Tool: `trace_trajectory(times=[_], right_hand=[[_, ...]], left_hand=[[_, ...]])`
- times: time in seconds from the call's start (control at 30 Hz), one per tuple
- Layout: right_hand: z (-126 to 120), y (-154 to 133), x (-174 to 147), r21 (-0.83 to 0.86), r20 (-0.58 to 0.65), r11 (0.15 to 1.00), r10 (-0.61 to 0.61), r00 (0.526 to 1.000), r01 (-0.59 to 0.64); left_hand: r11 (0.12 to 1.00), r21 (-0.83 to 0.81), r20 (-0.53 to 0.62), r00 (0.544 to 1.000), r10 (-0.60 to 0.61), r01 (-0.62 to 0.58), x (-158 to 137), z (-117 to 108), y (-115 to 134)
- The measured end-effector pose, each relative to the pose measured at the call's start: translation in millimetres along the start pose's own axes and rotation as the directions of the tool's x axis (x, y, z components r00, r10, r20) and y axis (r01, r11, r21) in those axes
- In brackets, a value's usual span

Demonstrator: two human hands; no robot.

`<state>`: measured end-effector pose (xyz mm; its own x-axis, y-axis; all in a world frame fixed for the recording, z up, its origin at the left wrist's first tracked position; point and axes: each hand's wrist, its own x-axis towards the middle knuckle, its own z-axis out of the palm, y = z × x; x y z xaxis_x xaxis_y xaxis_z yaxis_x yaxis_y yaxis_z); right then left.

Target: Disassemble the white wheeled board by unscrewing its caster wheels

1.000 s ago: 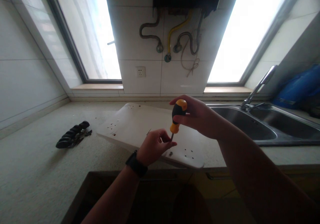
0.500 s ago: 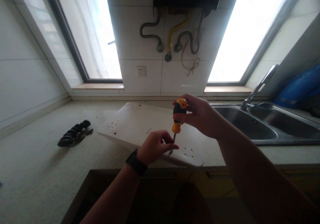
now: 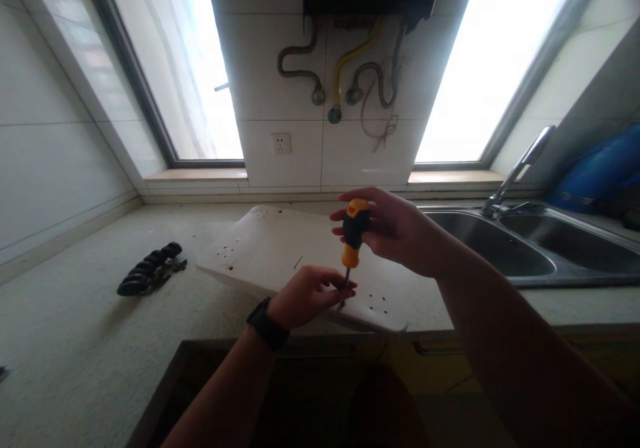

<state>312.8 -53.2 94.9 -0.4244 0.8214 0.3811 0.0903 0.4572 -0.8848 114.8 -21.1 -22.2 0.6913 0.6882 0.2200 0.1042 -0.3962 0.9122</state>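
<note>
A short screwdriver (image 3: 356, 225) with a yellow and black handle stands nearly upright, tip down, over the near right part of a white panel (image 3: 280, 241). My right hand (image 3: 395, 231) is around its handle, thumb on the near side and fingers partly stretched behind it. Lower down, my left hand (image 3: 310, 295) pinches the metal shaft between thumb and fingers. A black watch band circles that wrist. My fingers hide the screwdriver's tip. A dark hole shows at the panel's near edge just below them, and small holes dot its corners.
Left of the panel, a black ribbed object (image 3: 150, 269) lies on the speckled counter (image 3: 75, 328) beside a small metal cluster. A double steel sink (image 3: 500, 248) with a faucet (image 3: 520, 171) is to the right, near a blue bag-like item (image 3: 600, 171). Pipes (image 3: 300, 71) hang on the wall.
My right hand's fingers have loosened and stretched out behind the handle, which has shifted slightly left. My left hand's fingers have drawn closer around the shaft. The panel has stayed in place.
</note>
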Motion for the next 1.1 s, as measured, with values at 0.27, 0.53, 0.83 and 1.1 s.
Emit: trace_trajectory(times=[0.27, 0.53, 0.83, 1.1], right_hand=[[9, -2, 8, -0.194, -0.144, 0.981, -0.017, 0.989, -0.012], [12, -6, 9, -0.288, -0.21, 0.956, -0.006, 0.978, -0.055], [7, 0, 4, -0.128, -0.069, 0.989, -0.08, 0.994, 0.071], [10, -3, 6, 0.023, 0.003, 0.999, -0.035, 0.999, 0.035]], left_hand=[[0.996, 0.094, -0.122, 0.993, 0.006, 0.005, 4, 5, -5], [0.987, 0.16, -0.198, 0.98, 0.014, 0.019, 7, 9, -6], [0.997, 0.076, -0.157, 0.988, 0.009, 0.003, 5, 6, -11], [1.0, -0.02, -0.018, 1.0, 0.016, -0.017, 4, 0, -7]])
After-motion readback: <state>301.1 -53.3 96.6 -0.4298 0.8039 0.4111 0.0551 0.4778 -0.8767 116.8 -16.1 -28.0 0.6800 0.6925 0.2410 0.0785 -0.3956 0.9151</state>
